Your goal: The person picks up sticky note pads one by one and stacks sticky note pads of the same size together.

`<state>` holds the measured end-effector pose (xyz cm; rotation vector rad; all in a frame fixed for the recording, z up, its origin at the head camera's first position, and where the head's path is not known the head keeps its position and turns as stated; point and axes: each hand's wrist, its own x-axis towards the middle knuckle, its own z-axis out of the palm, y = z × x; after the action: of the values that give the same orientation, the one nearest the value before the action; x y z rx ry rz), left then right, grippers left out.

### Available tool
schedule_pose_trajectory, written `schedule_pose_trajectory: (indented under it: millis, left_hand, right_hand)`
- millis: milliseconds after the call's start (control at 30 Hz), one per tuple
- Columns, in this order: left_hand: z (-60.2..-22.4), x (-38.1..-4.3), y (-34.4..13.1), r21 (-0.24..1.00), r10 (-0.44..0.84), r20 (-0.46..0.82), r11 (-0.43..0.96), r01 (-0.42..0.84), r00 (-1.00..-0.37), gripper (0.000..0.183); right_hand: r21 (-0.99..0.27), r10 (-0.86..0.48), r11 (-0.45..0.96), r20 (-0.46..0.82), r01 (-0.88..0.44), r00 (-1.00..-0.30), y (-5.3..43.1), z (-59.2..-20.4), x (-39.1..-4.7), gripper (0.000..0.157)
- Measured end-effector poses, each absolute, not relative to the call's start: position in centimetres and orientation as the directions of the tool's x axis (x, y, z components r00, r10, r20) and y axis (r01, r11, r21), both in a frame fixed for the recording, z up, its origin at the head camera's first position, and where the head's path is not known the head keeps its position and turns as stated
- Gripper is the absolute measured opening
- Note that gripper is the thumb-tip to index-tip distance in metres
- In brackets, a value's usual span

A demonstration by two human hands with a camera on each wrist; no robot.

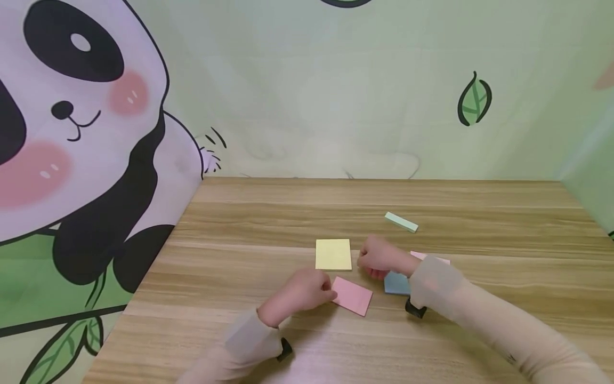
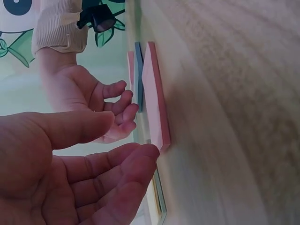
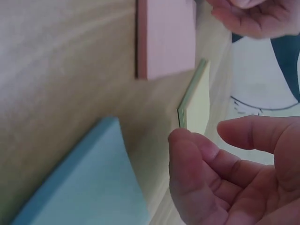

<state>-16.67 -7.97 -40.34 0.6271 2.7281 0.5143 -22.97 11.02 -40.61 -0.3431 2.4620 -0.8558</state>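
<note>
A pink sticky-note pad (image 1: 354, 296) lies aslant on the table, my left hand (image 1: 301, 290) at its left end. In the left wrist view, the fingertips (image 2: 149, 151) reach the pink pad's (image 2: 155, 93) near edge, while the thumb stays apart. Whether they touch it I cannot tell. My right hand (image 1: 382, 256) hovers between a square yellow pad (image 1: 333, 255) and a blue pad (image 1: 397, 285), its wrist partly covering the blue one. Its fingers are loosely bent with nothing between them and the thumb. The yellow pad (image 3: 199, 101) shows a greenish layer along its edge.
Behind the right wrist lies another pink pad (image 1: 437, 258), mostly hidden by the sleeve. Farther back is a narrow pale green strip (image 1: 401, 222). The wooden table (image 1: 230, 213) ends at a backdrop (image 1: 297, 106) printed with a panda and leaves.
</note>
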Motion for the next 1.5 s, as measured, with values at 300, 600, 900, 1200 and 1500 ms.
schedule_pose_trajectory:
  millis: [300, 600, 900, 1200, 1500]
  left_hand:
    - [-40.9, -16.5, -7.5, 0.406, 0.487, -0.194, 0.83, 0.382, -0.852, 0.021]
    - [-40.9, -16.5, -7.2, 0.408, 0.491, -0.189, 0.827, 0.387, -0.85, 0.018]
    - [-41.2, -16.4, -6.6, 0.418, 0.52, -0.203, 0.812, 0.407, -0.83, 0.016]
    - [-41.3, -16.0, -6.2, 0.381, 0.559, -0.174, 0.797, 0.468, -0.811, 0.014]
    - [-41.2, -16.1, -6.6, 0.433, 0.526, -0.127, 0.792, 0.43, -0.841, 0.013]
  right_hand:
    - [-0.576, -0.394, 0.811, -0.413, -0.1, -0.821, 10.4, -40.9, -21.7, 0.016]
    - [-0.6, -0.415, 0.795, -0.427, -0.092, -0.803, 10.3, -40.9, -21.0, 0.022]
    - [-0.605, -0.392, 0.795, -0.463, -0.04, -0.795, 10.3, -41.1, -20.3, 0.019]
    - [-0.605, -0.413, 0.794, -0.461, -0.063, -0.786, 10.2, -40.9, -19.4, 0.021]
    - [-0.604, -0.41, 0.794, -0.449, -0.068, -0.794, 10.4, -41.0, -19.3, 0.019]
